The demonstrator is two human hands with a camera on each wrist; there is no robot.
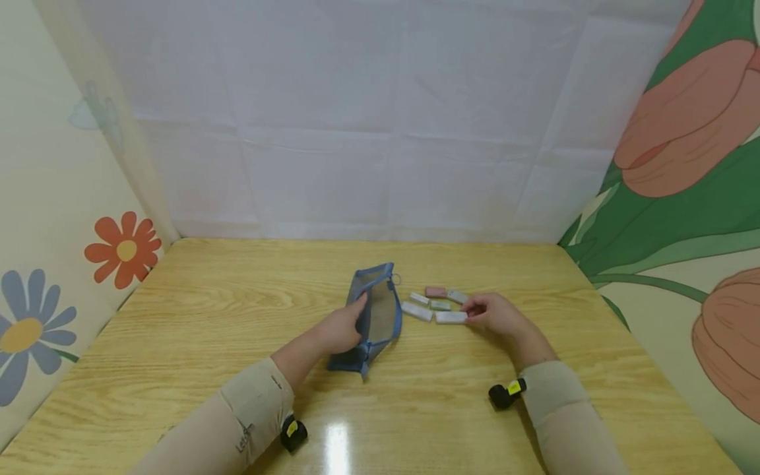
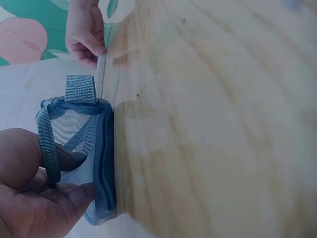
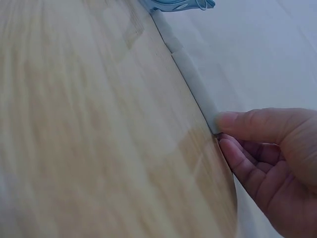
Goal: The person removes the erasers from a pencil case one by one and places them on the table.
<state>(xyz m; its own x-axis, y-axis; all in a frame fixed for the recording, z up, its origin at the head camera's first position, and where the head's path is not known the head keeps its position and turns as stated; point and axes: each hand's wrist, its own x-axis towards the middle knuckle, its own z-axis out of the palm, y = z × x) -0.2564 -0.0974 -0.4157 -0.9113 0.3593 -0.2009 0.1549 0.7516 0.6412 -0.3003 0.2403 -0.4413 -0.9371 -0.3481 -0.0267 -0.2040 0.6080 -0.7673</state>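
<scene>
A blue-edged mesh zip pouch [image 1: 382, 310] lies on the table with its mouth open toward the right. My left hand [image 1: 341, 328] grips its left side, the thumb reaching in at the opening; the left wrist view shows the hand [image 2: 44, 198] around the pouch's webbing edge [image 2: 48, 144]. At the right, my right hand [image 1: 495, 318] pinches the near end of a white rectangular block [image 1: 451, 318] between thumb and fingers. In the right wrist view that block [image 3: 195, 89] runs out from the fingertips along the tabletop.
Between pouch and right hand lie several small blocks: a pink one [image 1: 435, 291], a green one [image 1: 440, 305], a pale grey one [image 1: 457, 297] and two whitish ones, the larger [image 1: 417, 311] nearest the pouch. A white cloth [image 1: 386, 165] hangs behind the wooden table [image 1: 237, 284].
</scene>
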